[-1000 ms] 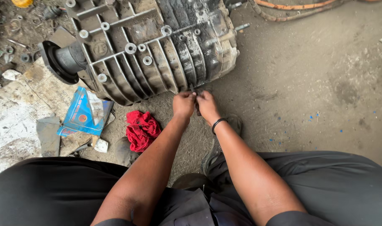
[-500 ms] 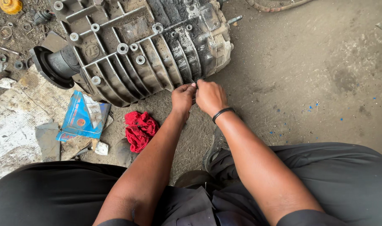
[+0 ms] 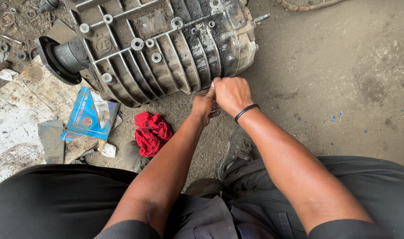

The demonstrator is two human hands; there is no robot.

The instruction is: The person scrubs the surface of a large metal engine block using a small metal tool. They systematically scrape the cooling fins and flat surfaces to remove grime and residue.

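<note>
Shifted since half a second ago: both hands a little farther along the lower edge of the casing toward its flanged end, still pressed together; casing and floor clutter unmoved

Left hand (image 3: 205,105) closed, fingers curled tight at the rim of the large ribbed grey cast-metal gearbox casing (image 3: 160,48); right hand (image 3: 231,94) fisted just above and against it, knuckles up, thin black band (image 3: 246,112) on the wrist. Object pinched between the two hands hidden by the fingers: cannot tell whether a small tool, fastener or seal. Casing lying on its side on the stained concrete floor (image 3: 339,75), black round collar (image 3: 56,59) at the far left end, protruding stud (image 3: 260,18) at the upper right

Crumpled red rag (image 3: 151,132) on the floor just below the casing, left of the forearms; torn blue carton (image 3: 87,116) farther left on flattened dirty cardboard (image 3: 16,119); loose washers and rings (image 3: 7,20) at top left. Worn grey shoe (image 3: 237,148) under the right forearm

Judgement on doing this well: keep both wrists low and braced against the casing edge, pull or turn in line with the rim rather than sideways, grip short so a slip does not drive knuckles into the ribs. Wipe oily fingers on the rag if grip weakens
</note>
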